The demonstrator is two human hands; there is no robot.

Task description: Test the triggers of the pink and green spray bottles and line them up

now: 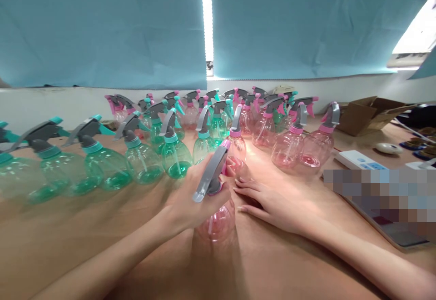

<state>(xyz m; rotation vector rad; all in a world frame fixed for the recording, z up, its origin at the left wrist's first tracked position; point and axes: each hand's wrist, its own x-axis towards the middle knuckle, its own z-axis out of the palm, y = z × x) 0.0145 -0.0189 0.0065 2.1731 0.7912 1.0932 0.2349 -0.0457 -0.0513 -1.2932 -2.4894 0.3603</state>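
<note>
My left hand (197,195) is wrapped round the neck of a pink spray bottle (216,225) with a grey and pink trigger head, upright at the middle of the table. My right hand (257,197) lies flat on the table just right of that bottle, fingers stretched out, holding nothing. Behind my hands stands another pink spray bottle (237,147). A row of green spray bottles (175,157) runs off to the left. Two pink spray bottles, one of them nearer the middle (288,147), stand side by side to the right.
More green and pink spray bottles crowd the back of the brown table (153,263). On the right are an open cardboard box (357,116), a white computer mouse (388,148), a white box (357,160) and a flat dark-edged item, partly blurred out. Blue curtains (102,27) hang behind.
</note>
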